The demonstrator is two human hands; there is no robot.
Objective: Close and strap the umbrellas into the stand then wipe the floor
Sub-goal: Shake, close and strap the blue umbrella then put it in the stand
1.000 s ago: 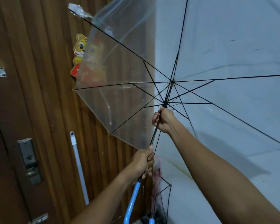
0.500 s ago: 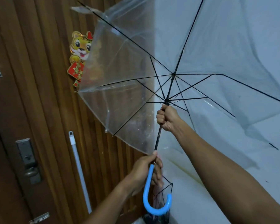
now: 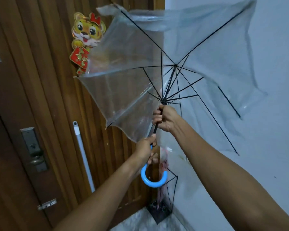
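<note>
A clear plastic umbrella (image 3: 123, 84) with black ribs is half folded in front of me, its canopy slack and bunched. My left hand (image 3: 145, 150) grips the top of its curved blue handle (image 3: 153, 180). Higher on the black shaft, my right hand (image 3: 165, 120) is closed around the runner just below the rib hub. Below the handle stands a black wire umbrella stand (image 3: 173, 194) in the corner, with a folded pink-tinted umbrella (image 3: 162, 165) inside it.
A wooden slatted door (image 3: 48, 97) with a metal lock plate (image 3: 33, 147) fills the left. A white pole (image 3: 83, 155) leans on it, and a tiger decoration (image 3: 86, 40) hangs above. A pale wall (image 3: 274, 80) is on the right; marbled floor (image 3: 140, 220) shows below.
My right hand has slid the runner down the shaft, and the canopy has collapsed from nearly flat to loosely folded. The view has tilted down, showing the blue handle and the stand.
</note>
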